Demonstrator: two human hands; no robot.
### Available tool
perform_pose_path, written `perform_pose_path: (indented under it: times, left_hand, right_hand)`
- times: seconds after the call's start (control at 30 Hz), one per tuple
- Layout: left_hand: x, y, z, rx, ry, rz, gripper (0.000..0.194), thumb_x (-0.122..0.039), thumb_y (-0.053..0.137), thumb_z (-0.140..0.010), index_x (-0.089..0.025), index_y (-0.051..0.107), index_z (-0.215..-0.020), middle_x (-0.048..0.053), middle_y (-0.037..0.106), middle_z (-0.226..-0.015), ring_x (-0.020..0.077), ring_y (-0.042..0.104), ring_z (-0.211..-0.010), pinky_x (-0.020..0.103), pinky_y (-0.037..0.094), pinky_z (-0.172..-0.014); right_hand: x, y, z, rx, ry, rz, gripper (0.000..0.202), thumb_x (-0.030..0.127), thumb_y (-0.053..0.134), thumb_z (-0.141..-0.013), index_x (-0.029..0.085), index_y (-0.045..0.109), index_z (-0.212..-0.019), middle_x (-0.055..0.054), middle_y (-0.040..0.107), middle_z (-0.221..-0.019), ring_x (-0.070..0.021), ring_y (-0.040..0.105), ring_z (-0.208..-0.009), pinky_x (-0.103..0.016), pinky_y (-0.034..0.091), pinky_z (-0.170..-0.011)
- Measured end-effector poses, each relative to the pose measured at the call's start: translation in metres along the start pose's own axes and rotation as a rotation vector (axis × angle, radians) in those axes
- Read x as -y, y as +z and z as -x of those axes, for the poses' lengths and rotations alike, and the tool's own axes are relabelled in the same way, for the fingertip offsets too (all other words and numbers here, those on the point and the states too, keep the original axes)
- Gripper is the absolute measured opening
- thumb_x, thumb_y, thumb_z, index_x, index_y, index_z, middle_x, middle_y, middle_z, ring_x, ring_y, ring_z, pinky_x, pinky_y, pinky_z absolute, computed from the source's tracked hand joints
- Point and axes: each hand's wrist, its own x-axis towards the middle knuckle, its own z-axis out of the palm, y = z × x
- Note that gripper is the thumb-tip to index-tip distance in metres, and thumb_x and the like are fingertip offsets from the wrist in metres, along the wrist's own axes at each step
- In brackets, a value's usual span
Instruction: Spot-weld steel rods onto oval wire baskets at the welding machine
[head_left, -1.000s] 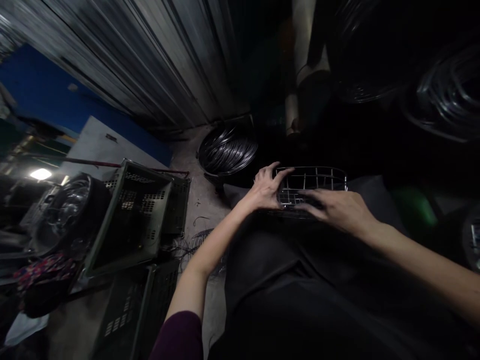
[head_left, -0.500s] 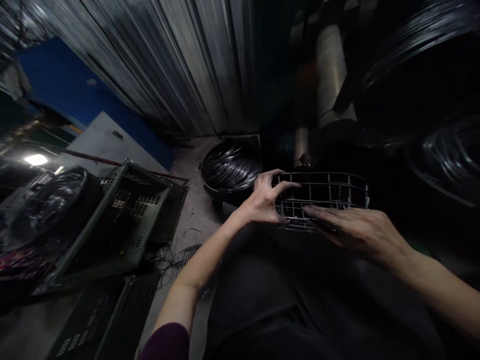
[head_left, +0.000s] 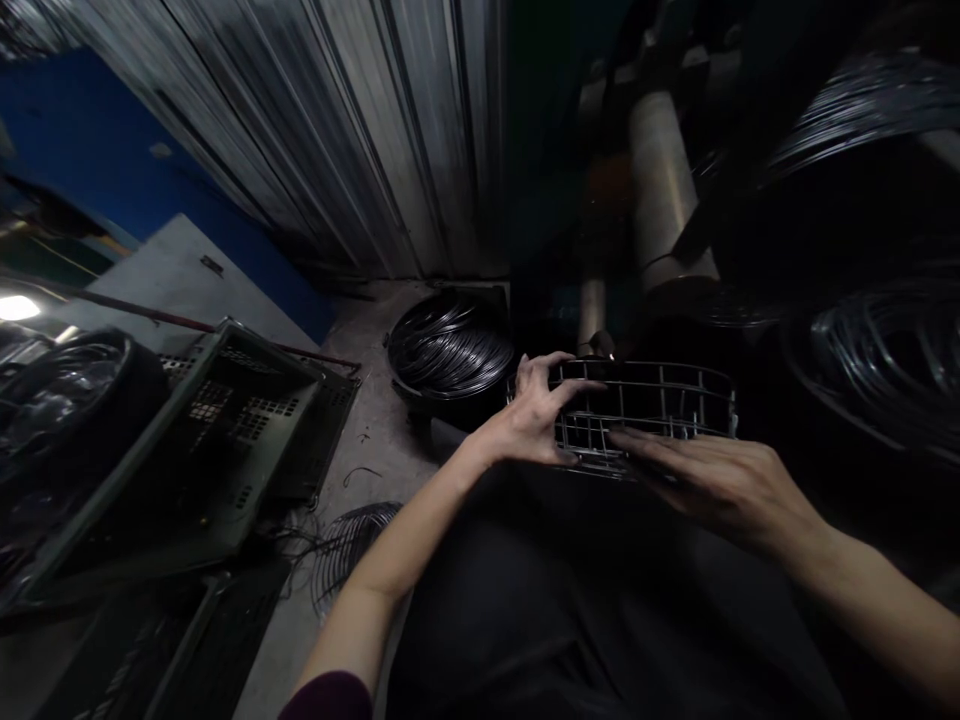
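Observation:
A metal wire basket [head_left: 661,385] is held in front of me, above my dark-covered lap. My left hand [head_left: 531,415] grips its left end, with the fingers over the upper wires and the thumb low at the bottom edge. Along the near side lies my right hand [head_left: 712,480], its fingers pressed together and pointing left against the wires. The underside of that hand is hidden, so how it holds the basket is only partly visible. Behind the basket stands a machine with a pale metal cylinder [head_left: 664,180].
A round tub of dark wire pieces [head_left: 450,345] stands on the floor beyond my left hand. Green plastic crates [head_left: 262,440] and a black tub [head_left: 120,390] are at the left. Wire rings [head_left: 349,550] lie near my left forearm. Wire coils [head_left: 892,350] fill the right.
The view has shifted slightly, so the surroundings sit a little further left and the machine lower. Both hands keep nearly the same hold on the basket.

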Motion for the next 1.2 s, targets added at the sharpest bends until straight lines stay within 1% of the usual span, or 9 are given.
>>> perform_pose_path:
  times: [0.2, 0.4, 0.53, 0.67, 0.83, 0.97, 1.03, 1.13, 1.2]
  left_hand:
    - [0.007, -0.006, -0.016, 0.002, -0.007, 0.006, 0.089, -0.041, 0.086, -0.053, -0.022, 0.053, -0.134, 0.019, 0.031, -0.145, 0.0428, 0.024, -0.143, 0.066, 0.009, -0.119]
    - [0.013, -0.004, -0.023, -0.018, -0.003, -0.016, 0.087, -0.04, 0.084, -0.054, -0.021, 0.053, -0.133, 0.02, 0.031, -0.145, 0.0416, 0.024, -0.144, 0.067, 0.006, -0.119]
    - [0.017, -0.006, -0.024, -0.007, 0.002, -0.028, 0.085, -0.041, 0.084, -0.054, -0.019, 0.053, -0.131, 0.021, 0.031, -0.145, 0.0427, 0.024, -0.144, 0.069, 0.007, -0.118]
    - [0.019, -0.009, -0.022, 0.009, 0.01, -0.021, 0.087, -0.042, 0.086, -0.053, -0.022, 0.052, -0.13, 0.019, 0.035, -0.143, 0.0418, 0.028, -0.142, 0.069, 0.011, -0.118]
    - [0.019, -0.014, -0.025, 0.001, 0.029, -0.01, 0.086, -0.041, 0.087, -0.052, -0.022, 0.053, -0.129, 0.018, 0.037, -0.141, 0.0419, 0.031, -0.139, 0.066, 0.019, -0.117]
    - [0.024, -0.02, -0.036, 0.001, 0.024, -0.042, 0.084, -0.038, 0.085, -0.053, -0.021, 0.054, -0.129, 0.018, 0.039, -0.14, 0.0419, 0.032, -0.139, 0.067, 0.018, -0.117]
    - [0.029, -0.023, -0.044, -0.003, 0.014, -0.064, 0.085, -0.039, 0.085, -0.053, -0.02, 0.054, -0.13, 0.019, 0.04, -0.141, 0.0418, 0.032, -0.14, 0.068, 0.016, -0.117]
    - [0.037, -0.023, -0.055, -0.024, 0.0, -0.097, 0.089, -0.04, 0.086, -0.052, -0.018, 0.054, -0.132, 0.02, 0.04, -0.141, 0.0404, 0.033, -0.141, 0.067, 0.015, -0.118]
    - [0.041, -0.022, -0.058, -0.024, 0.014, -0.088, 0.089, -0.039, 0.085, -0.052, -0.016, 0.054, -0.132, 0.02, 0.041, -0.14, 0.0388, 0.034, -0.14, 0.064, 0.019, -0.119]
  right_hand:
    - [-0.012, 0.006, -0.007, -0.04, 0.023, 0.001, 0.021, 0.018, 0.06, -0.092, 0.015, 0.069, -0.111, 0.001, 0.075, -0.098, -0.0102, 0.07, -0.07, -0.022, 0.053, -0.058]
    - [-0.018, 0.009, -0.01, -0.068, 0.006, 0.007, 0.019, 0.02, 0.059, -0.092, 0.013, 0.07, -0.106, -0.001, 0.075, -0.094, -0.01, 0.069, -0.068, -0.021, 0.051, -0.057]
    - [-0.019, 0.013, -0.012, -0.066, 0.025, 0.044, 0.02, 0.023, 0.058, -0.093, 0.015, 0.072, -0.107, -0.001, 0.075, -0.091, -0.0099, 0.068, -0.065, -0.02, 0.05, -0.057]
    - [-0.016, 0.013, -0.012, -0.057, 0.06, 0.066, 0.02, 0.027, 0.059, -0.093, 0.021, 0.073, -0.106, 0.001, 0.075, -0.093, -0.0119, 0.069, -0.068, -0.021, 0.049, -0.055]
    - [-0.015, 0.012, -0.01, -0.008, 0.13, 0.02, 0.021, 0.029, 0.059, -0.094, 0.019, 0.073, -0.107, 0.002, 0.075, -0.095, -0.0112, 0.071, -0.075, -0.019, 0.048, -0.057]
    - [-0.027, 0.02, -0.009, 0.113, 0.275, 0.026, 0.028, 0.039, 0.056, -0.095, 0.026, 0.074, -0.112, 0.001, 0.075, -0.094, -0.0134, 0.071, -0.072, -0.022, 0.042, -0.05]
    - [-0.035, 0.025, -0.012, 0.151, 0.314, 0.019, 0.03, 0.042, 0.055, -0.095, 0.028, 0.073, -0.114, 0.0, 0.074, -0.097, -0.0145, 0.071, -0.074, -0.022, 0.041, -0.05]
    - [-0.043, 0.031, -0.019, 0.156, 0.327, 0.025, 0.031, 0.042, 0.052, -0.096, 0.028, 0.073, -0.113, 0.001, 0.074, -0.1, -0.0141, 0.07, -0.075, -0.023, 0.042, -0.052]
    - [-0.044, 0.031, -0.022, 0.162, 0.35, 0.04, 0.03, 0.042, 0.052, -0.096, 0.029, 0.075, -0.11, 0.001, 0.074, -0.102, -0.0137, 0.069, -0.074, -0.023, 0.041, -0.052]
